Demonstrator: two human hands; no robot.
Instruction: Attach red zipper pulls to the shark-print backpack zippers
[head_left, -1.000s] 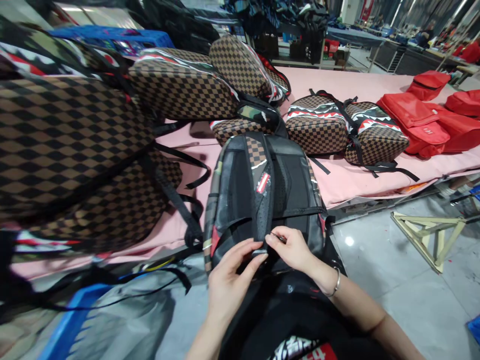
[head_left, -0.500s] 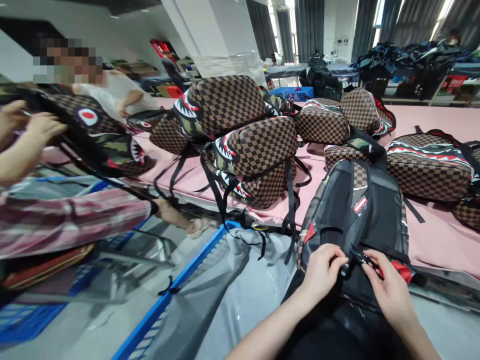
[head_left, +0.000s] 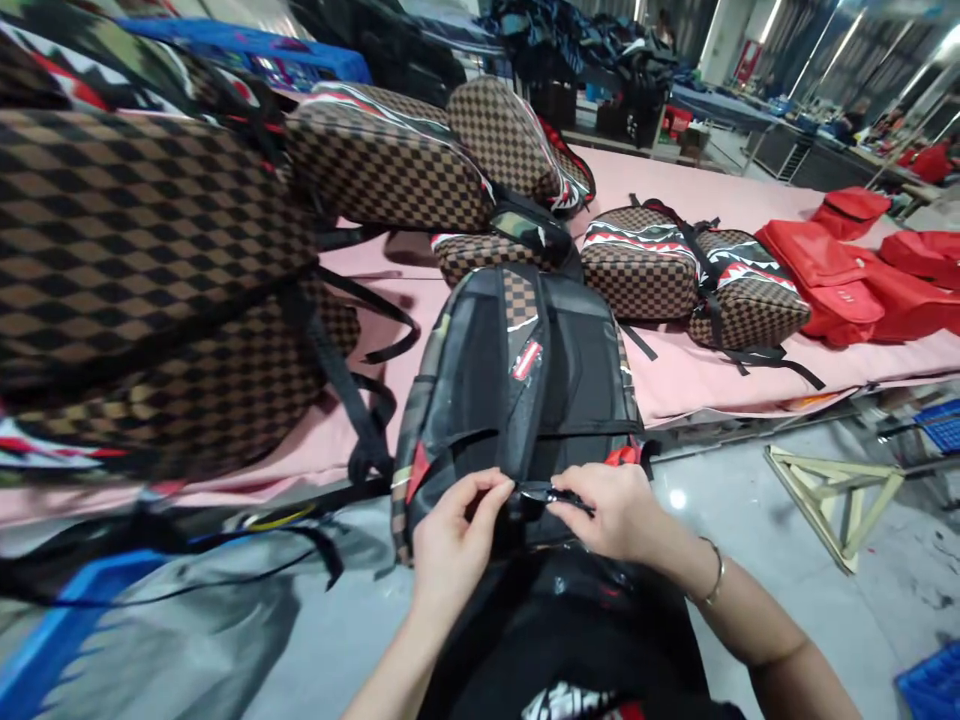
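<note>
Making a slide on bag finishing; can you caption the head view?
Both hands, left hand and right hand, pinch a black strap at the bottom of a backpack leaning on a pink table.

Both bare forearms reach forward from the bottom edge, hands meeting at centre. The left hand [head_left: 454, 530] curls, thumb and fingertips pinched together. The right hand [head_left: 615, 512] mirrors it, fingers pinched toward the left, a thin bracelet [head_left: 714, 578] circling its wrist.
</note>
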